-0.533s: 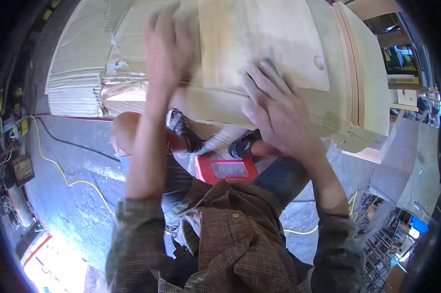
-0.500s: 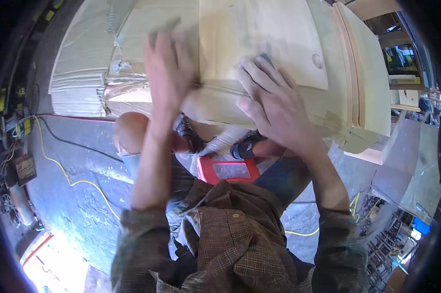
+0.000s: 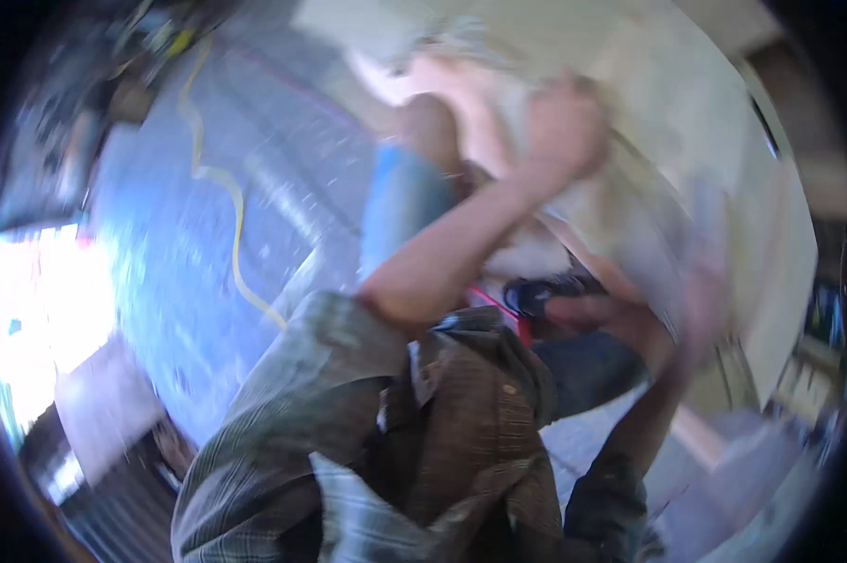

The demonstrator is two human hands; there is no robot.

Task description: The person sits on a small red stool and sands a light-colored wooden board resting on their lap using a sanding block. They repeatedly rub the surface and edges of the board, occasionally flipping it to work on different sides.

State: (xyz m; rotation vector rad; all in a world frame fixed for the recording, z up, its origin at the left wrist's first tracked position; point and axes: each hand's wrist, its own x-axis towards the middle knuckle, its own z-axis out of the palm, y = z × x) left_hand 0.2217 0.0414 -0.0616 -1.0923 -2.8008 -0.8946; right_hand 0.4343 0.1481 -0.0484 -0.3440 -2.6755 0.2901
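The whole head view is smeared by motion. My left hand (image 3: 569,127) is over the pale board surface (image 3: 663,84), with its fingers curled but too blurred to show whether anything is in them. Farther right, my right hand (image 3: 705,281) is near the side of the pale stack, its fingers streaked by movement. I cannot make out the edges of the single boards, nor whether either hand touches them. Crumpled wrapping (image 3: 456,42) shows at the stack's left part.
I am seated, with my bent knee (image 3: 430,127) close to the stack's near edge. A small red thing (image 3: 499,305) is between my legs. On the grey floor (image 3: 292,188) a yellow cord (image 3: 231,216) winds at the left. Cluttered gear (image 3: 76,122) stands at the far left.
The view has swung, so the stack now lies to the upper right and more floor shows at left. Both hands have left their earlier places over the holed wooden board.
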